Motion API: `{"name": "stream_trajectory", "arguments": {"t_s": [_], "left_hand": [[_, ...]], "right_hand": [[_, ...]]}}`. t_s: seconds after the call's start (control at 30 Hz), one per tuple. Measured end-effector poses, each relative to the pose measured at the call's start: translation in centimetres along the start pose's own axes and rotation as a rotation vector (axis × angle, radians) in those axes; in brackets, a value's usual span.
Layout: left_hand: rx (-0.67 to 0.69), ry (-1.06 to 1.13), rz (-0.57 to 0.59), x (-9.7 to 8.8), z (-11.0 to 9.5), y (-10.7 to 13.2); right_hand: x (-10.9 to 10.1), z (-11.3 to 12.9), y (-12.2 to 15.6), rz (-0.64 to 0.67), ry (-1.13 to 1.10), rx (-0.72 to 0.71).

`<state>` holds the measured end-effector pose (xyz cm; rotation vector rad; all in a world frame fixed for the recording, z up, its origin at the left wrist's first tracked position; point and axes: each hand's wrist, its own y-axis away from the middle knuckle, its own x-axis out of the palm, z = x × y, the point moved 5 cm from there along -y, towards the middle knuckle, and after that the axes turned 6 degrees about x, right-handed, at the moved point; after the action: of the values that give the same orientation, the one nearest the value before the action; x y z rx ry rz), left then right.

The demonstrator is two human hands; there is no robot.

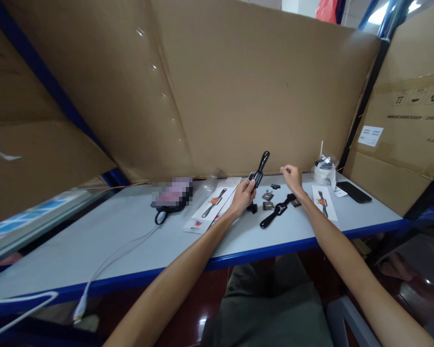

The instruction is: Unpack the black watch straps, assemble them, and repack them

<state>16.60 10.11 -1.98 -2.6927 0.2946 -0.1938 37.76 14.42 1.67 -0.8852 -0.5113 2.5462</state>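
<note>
My left hand (243,195) is closed round the lower part of a black smartwatch (259,169), holding it upright above the table with its strap pointing up. My right hand (292,177) hovers just right of it, fingers curled in a loose pinch; what they hold, if anything, is too small to make out. Below my hands a second black smartwatch (277,211) lies flat on the white table (130,231). Small dark parts (267,196) lie scattered between the two hands.
Long white watch cards (211,205) lie left of my hands, another card (323,201) on the right. A black phone (353,191) and a clear plastic cup (324,168) stand at the right. A white cable (104,262) crosses the table. Cardboard walls (238,86) close the back.
</note>
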Motion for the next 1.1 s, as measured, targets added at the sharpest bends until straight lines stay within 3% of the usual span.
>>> {"name": "stream_trajectory", "arguments": {"t_s": [0.13,0.3,0.63,0.87,1.1], "left_hand": [[-0.009,-0.010,-0.007,0.0,0.2,0.1],[-0.013,-0.013,-0.012,-0.1,0.4,0.0],[-0.005,0.025,0.023,0.4,-0.2,0.2],[-0.014,0.048,0.022,0.3,0.0,0.1],[-0.053,-0.010,-0.010,0.2,-0.1,0.2]], "right_hand": [[2.5,-0.4,1.2,0.288,0.412,-0.066],[5.0,-0.3,2.9,0.421,0.501,-0.131],[5.1,-0.9,2.8,0.437,0.526,-0.097],[4.8,-1.6,2.4,0.443,0.400,-0.068],[4.2,-1.3,0.9,0.346,0.202,0.006]]}}
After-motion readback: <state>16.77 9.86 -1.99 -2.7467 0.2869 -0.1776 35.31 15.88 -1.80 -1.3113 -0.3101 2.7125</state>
